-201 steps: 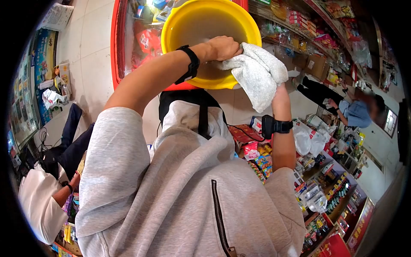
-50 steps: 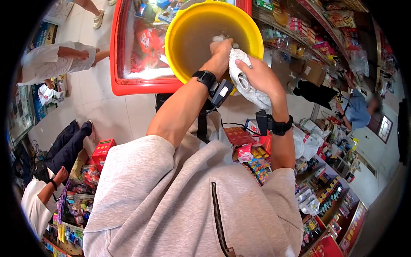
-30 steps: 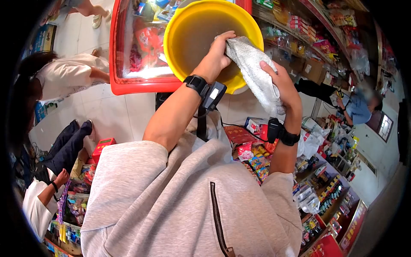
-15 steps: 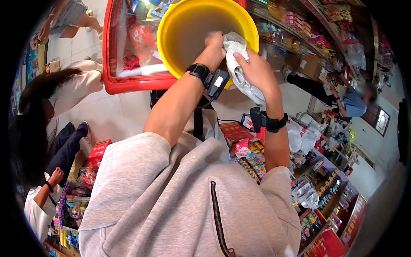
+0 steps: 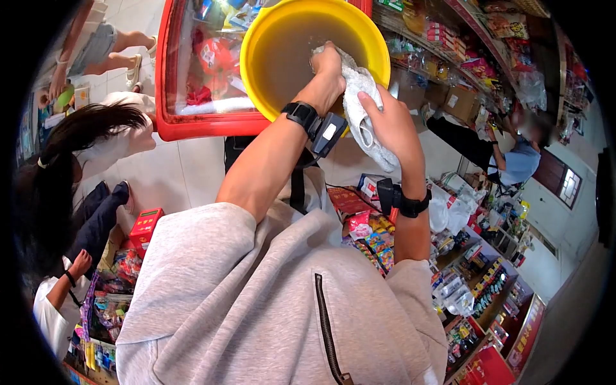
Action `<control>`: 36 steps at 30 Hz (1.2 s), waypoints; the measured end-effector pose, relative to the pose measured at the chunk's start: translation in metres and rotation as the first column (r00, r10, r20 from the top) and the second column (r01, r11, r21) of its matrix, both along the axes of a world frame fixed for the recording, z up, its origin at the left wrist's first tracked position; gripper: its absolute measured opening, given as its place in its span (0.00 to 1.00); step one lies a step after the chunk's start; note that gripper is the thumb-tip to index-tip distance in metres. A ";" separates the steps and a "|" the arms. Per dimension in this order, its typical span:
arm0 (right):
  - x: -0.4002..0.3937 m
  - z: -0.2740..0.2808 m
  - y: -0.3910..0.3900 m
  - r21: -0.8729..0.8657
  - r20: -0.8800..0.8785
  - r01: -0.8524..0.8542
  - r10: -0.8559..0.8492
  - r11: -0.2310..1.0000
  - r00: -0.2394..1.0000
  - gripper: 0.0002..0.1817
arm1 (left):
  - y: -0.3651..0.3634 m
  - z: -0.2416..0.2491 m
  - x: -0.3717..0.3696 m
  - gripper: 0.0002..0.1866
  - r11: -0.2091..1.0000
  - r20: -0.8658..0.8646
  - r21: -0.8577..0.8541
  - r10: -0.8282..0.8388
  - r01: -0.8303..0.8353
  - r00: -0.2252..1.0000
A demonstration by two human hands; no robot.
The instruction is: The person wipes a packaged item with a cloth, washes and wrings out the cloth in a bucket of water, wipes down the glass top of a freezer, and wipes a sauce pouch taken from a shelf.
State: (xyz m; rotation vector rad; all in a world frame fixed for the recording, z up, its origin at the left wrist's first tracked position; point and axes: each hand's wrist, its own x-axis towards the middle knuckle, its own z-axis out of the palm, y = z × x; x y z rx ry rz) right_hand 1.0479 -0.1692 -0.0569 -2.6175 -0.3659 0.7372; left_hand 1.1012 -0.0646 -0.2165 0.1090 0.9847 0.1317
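A wet grey-white towel (image 5: pixel 360 96) stretches between my two hands over a yellow basin (image 5: pixel 253 40) of murky water. My left hand (image 5: pixel 328 72) grips the towel's far end inside the basin, close above the water. Further right, at the basin's rim, my right hand (image 5: pixel 393 122) has its fingers closed round the towel's nearer part, with the thumb on top. A loose end of the towel hangs outside the rim below that hand. Both wrists wear black straps with small boxes.
The basin rests on a red-framed glass-topped case (image 5: pixel 163 96) with packets inside. Shelves of goods (image 5: pixel 443 38) line the right. A person in blue (image 5: pixel 516 163) sits at the far right; others stand at left. A red box (image 5: pixel 146 226) and snack packets (image 5: pixel 378 240) lie below.
My left hand has shifted slightly right, and more of the towel now shows past its fingers above the water. The right hand has moved a little down and right, still holding the towel.
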 end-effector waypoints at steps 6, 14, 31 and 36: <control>-0.001 -0.010 -0.019 0.095 0.024 -0.009 0.007 0.995 1.000 0.28 | 0.001 -0.001 -0.008 0.21 0.995 0.168 -0.027 -0.085 0.091 0.982; 0.018 0.019 -0.052 0.392 -0.300 0.228 -0.111 0.891 0.948 0.31 | 0.049 0.038 -0.043 0.23 0.908 0.476 -0.130 -0.294 0.397 0.829; 0.050 0.022 -0.020 0.229 -0.259 -0.152 0.211 0.962 0.943 0.29 | 0.055 0.056 -0.056 0.20 0.774 0.588 0.412 -0.628 0.480 0.509; 0.034 0.026 -0.001 0.261 -0.196 0.051 0.001 0.964 0.981 0.27 | 0.041 0.040 -0.048 0.07 0.908 0.622 0.171 -0.401 0.384 0.672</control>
